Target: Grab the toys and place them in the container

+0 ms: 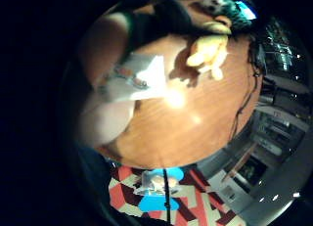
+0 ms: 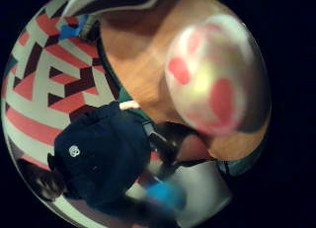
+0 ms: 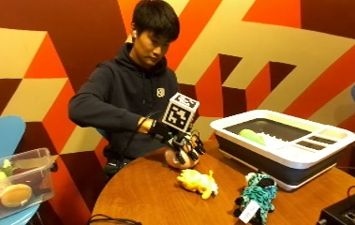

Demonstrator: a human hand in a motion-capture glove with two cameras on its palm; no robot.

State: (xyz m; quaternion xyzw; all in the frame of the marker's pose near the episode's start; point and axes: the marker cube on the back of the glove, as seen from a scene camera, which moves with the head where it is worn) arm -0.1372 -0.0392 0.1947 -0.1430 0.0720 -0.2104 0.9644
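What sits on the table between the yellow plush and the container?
The teal striped plush sits between the yellow plush and the container, seen in the outside view.

Bare counter (image 3: pixel 146 197) fills the lower left of the frame; a yellow toy (image 3: pixel 197 182) and zebra toy (image 3: pixel 256 197) lie before the container (image 3: pixel 289 154) at right.

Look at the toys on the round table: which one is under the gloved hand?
The rounded cream toy with red spots, at the table's far edge. The right hand is on top of it, while the yellow plush and teal zebra-striped plush lie untouched nearer the front.
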